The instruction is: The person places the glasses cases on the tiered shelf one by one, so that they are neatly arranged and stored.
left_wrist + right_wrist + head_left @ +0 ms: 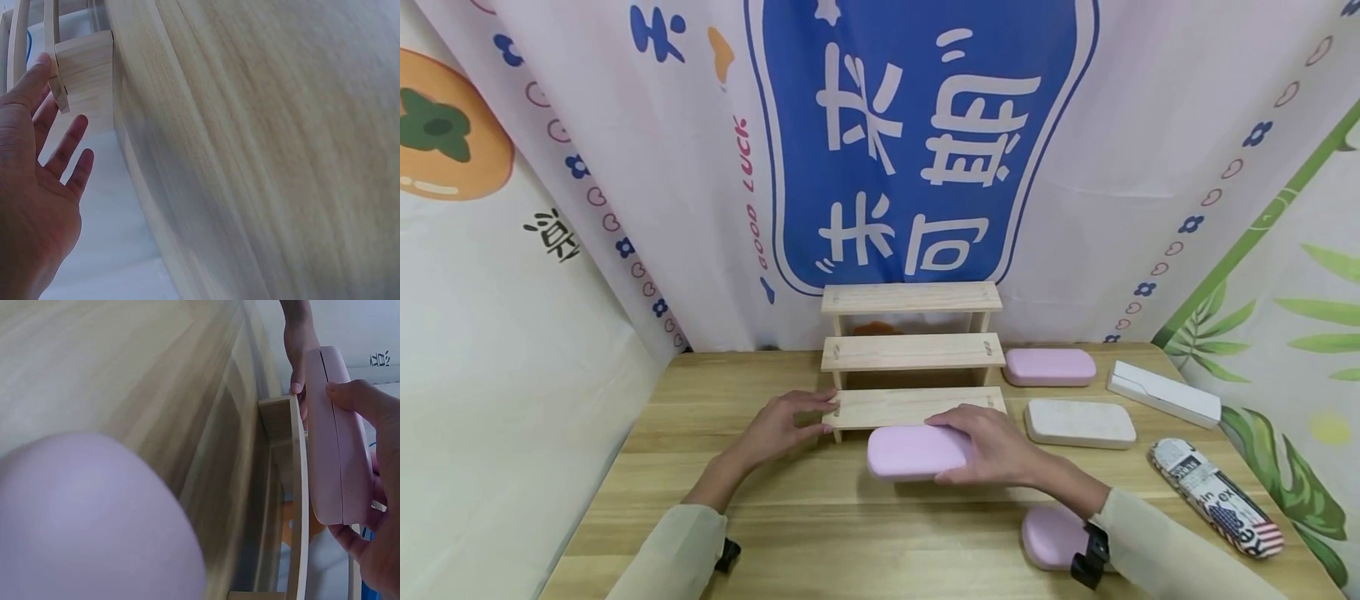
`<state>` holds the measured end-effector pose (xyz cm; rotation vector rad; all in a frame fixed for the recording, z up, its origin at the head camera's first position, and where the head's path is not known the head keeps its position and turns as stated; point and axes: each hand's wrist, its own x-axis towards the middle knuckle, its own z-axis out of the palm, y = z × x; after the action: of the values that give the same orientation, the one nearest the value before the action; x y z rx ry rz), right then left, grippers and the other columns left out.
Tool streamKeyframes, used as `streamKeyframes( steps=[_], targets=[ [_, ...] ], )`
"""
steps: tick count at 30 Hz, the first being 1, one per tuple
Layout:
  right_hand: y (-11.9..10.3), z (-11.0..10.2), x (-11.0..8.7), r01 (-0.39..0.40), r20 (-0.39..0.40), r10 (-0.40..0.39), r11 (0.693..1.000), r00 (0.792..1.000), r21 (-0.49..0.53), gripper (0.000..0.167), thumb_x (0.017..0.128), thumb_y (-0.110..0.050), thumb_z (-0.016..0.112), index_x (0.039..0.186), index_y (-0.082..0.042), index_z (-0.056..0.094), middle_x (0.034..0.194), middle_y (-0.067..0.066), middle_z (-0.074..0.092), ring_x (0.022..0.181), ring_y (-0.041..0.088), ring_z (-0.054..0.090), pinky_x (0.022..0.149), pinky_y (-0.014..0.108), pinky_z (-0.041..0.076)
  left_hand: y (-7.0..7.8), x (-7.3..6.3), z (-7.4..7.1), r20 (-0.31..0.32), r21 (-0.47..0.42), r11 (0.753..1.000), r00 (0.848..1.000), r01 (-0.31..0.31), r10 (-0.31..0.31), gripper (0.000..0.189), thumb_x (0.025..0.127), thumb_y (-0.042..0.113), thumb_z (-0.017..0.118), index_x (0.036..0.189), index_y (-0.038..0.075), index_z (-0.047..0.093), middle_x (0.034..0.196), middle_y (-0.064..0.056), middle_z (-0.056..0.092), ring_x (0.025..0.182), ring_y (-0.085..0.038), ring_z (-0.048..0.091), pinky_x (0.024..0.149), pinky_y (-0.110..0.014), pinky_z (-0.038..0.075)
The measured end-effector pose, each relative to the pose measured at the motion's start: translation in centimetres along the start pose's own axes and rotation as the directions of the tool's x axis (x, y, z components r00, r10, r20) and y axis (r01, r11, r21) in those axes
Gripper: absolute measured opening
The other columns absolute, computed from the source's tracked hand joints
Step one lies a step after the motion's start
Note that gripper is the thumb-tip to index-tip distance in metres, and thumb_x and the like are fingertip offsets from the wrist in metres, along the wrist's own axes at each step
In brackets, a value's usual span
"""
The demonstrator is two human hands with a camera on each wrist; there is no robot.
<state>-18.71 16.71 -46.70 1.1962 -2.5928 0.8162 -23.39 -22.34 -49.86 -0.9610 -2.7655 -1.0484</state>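
My right hand (992, 446) grips a pink glasses case (913, 452) just in front of the lowest step of a wooden three-tier display shelf (917, 408). Shown closed, with a seam along its side, the case (334, 437) has the thumb on one face and fingers round the other in the right wrist view. At the shelf's left end, my left hand (778, 429) holds the corner of the bottom board between thumb and index finger. Its other fingers (65, 150) are loosely spread in the left wrist view.
Right of the shelf lie another pink case (1050, 367), a white case (1078, 423), a slim white box (1163, 393) and a newspaper-print case (1217, 497). One more pink case (1051, 537) lies partly under my right forearm. A printed curtain (700, 208) hangs behind the wooden table (820, 542).
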Motion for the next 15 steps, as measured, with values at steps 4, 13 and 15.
streamKeyframes(
  steps=[4, 13, 15],
  targets=[
    [-0.2, -0.3, 0.6, -0.004, -0.012, 0.004, 1.000, 1.000, 0.003, 0.071, 0.074, -0.049, 0.093, 0.132, -0.014, 0.073, 0.121, 0.003, 0.077, 0.105, 0.018, 0.072, 0.081, 0.032, 0.059, 0.0, 0.0, 0.0, 0.009, 0.000, 1.000, 1.000, 0.014, -0.014, 0.037, 0.092, 0.021, 0.084, 0.127, 0.012, 0.077, 0.149, -0.004, 0.063, 0.132, -0.031, 0.064, 0.113, -0.053, 0.051],
    [-0.2, -0.8, 1.8, -0.032, -0.037, 0.033, 0.999, 0.999, 0.011, 0.074, 0.071, -0.047, 0.094, 0.134, -0.013, 0.072, 0.122, 0.004, 0.077, 0.105, 0.017, 0.072, 0.084, 0.033, 0.059, 0.1, -0.1, 0.1, 0.007, -0.001, 1.000, 1.000, 0.006, -0.006, 0.036, 0.093, 0.022, 0.084, 0.127, 0.012, 0.077, 0.148, -0.004, 0.063, 0.130, -0.031, 0.065, 0.110, -0.053, 0.053],
    [-0.2, -0.9, 2.1, -0.042, -0.046, 0.043, 0.999, 0.998, 0.022, 0.074, 0.071, -0.046, 0.094, 0.133, -0.013, 0.073, 0.121, 0.005, 0.077, 0.103, 0.017, 0.071, 0.081, 0.031, 0.058, 0.2, 0.0, 0.0, 0.007, -0.003, 1.000, 1.000, 0.007, -0.007, 0.036, 0.093, 0.022, 0.084, 0.127, 0.013, 0.077, 0.148, -0.003, 0.063, 0.130, -0.031, 0.066, 0.110, -0.053, 0.053]
  ],
)
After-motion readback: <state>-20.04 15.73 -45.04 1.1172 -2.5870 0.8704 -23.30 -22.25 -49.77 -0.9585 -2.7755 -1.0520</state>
